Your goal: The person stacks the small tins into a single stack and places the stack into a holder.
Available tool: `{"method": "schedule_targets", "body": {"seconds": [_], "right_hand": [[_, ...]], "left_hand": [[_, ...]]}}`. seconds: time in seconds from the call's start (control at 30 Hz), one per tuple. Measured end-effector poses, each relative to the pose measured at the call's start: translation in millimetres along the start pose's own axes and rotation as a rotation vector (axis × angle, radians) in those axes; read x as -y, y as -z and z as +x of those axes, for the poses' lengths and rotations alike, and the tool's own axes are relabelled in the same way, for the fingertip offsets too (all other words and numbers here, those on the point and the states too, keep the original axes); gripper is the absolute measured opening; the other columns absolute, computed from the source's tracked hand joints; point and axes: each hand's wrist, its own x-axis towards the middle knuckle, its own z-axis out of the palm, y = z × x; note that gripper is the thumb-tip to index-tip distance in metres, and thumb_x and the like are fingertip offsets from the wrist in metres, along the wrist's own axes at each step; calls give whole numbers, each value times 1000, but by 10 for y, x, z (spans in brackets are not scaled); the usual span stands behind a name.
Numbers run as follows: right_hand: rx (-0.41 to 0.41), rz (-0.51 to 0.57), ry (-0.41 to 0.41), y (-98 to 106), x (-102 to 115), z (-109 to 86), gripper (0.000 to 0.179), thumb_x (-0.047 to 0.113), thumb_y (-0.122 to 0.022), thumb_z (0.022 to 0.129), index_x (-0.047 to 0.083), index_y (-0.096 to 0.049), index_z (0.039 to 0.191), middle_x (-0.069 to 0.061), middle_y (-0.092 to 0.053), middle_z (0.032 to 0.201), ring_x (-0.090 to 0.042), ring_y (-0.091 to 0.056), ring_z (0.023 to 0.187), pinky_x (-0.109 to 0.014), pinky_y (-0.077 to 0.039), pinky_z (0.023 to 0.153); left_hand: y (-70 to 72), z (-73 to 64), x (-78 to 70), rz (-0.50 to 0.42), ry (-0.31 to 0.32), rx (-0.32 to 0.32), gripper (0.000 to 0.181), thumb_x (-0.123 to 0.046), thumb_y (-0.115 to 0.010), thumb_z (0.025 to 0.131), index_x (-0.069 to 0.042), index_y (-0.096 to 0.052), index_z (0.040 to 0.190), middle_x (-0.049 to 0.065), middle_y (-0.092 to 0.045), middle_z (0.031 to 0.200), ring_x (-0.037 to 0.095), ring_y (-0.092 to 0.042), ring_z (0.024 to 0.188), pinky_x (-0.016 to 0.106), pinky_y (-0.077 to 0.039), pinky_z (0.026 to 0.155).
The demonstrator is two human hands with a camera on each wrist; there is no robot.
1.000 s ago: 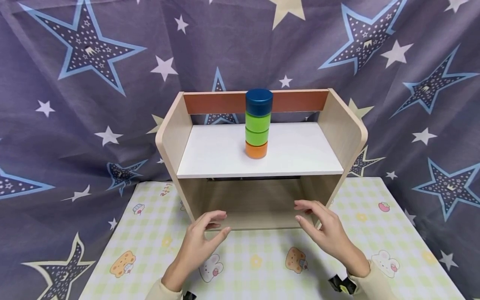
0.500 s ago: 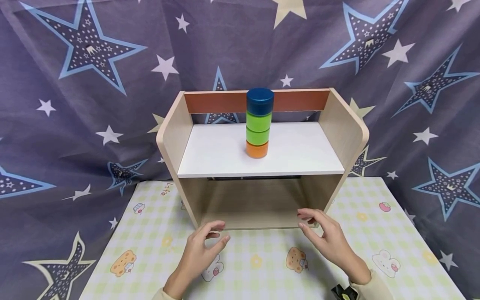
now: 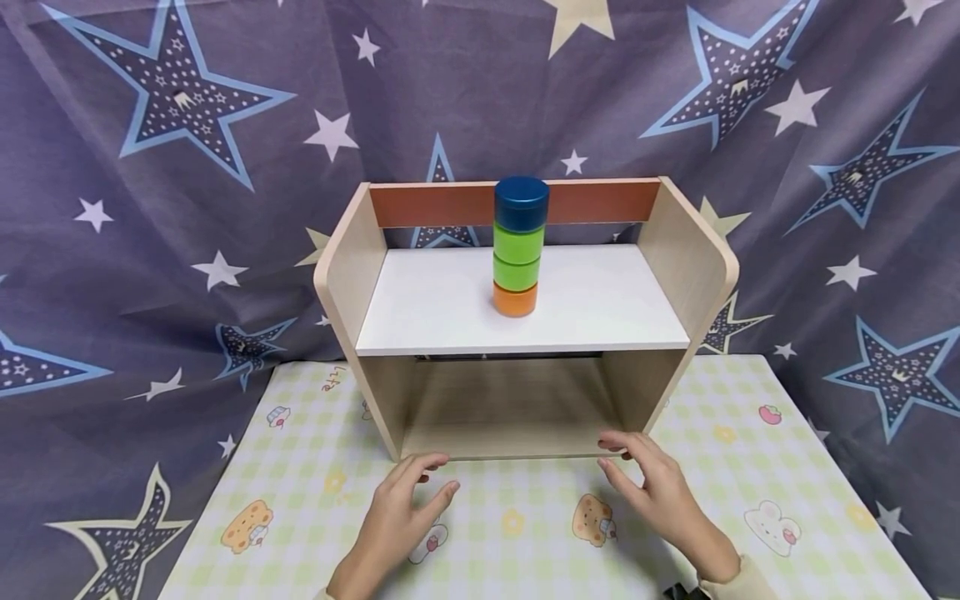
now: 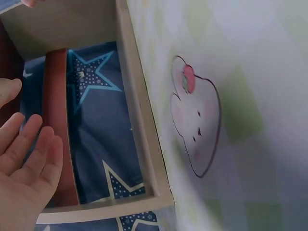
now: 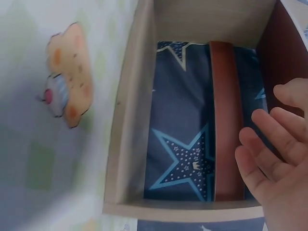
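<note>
A round stack [image 3: 517, 246] stands upright on the white upper board [image 3: 600, 308] of a small wooden shelf unit [image 3: 341, 283]. Dark blue tops it, two bright green sections come below, and orange forms the base. In front of the unit, at the lower left, my left hand [image 3: 397, 517] hovers with thumb and fingers apart, holding nothing. My right hand [image 3: 660, 500] mirrors it at the lower right, likewise holding nothing. Both wrist views show relaxed fingers [image 4: 36, 154] before the unit's lower compartment, touching nothing.
A checked cloth [image 3: 247, 467] with cartoon prints covers the table. Behind it hangs a dark curtain [image 3: 262, 50] patterned with stars. A reddish-brown rail [image 3: 435, 204] runs across the unit's upper back, and a wooden bottom panel [image 3: 517, 417] closes the base.
Both hands have drawn back a little from the unit, toward the front of the table, the right one more. The coloured stack and the shelf unit stay where they were.
</note>
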Motion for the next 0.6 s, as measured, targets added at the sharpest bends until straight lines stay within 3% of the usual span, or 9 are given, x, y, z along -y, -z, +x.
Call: {"method": "schedule_targets", "body": {"seconds": [0.23,0.4,0.6], "right_hand": [[2,-143,49,-10,-72,-111,35,15,-66,84,2,-60,116,-5,-61,109,-21,-54,98,-18,-38,91],[4,-230,76,-20,-124,-179,36,25,-60,90,1,-60,116,-7,-60,108,-24,-54,97,-28,-39,89],[-17,-288,102,-30,-184,-270,40,32,-55,92,0,-60,116,-11,-60,111,-28,-53,98,-38,-40,82]], "left_hand": [[26,-67,18,159,-5,12,44,-30,-73,80,-10,-59,116,-1,-58,116,19,-54,107,35,-49,88],[21,-123,52,222,-8,26,48,-30,-74,78,-8,-57,117,0,-56,118,21,-52,109,37,-47,90],[-19,-172,110,299,-79,13,53,-30,-74,77,-5,-56,119,8,-55,120,25,-51,109,42,-47,89]]}}
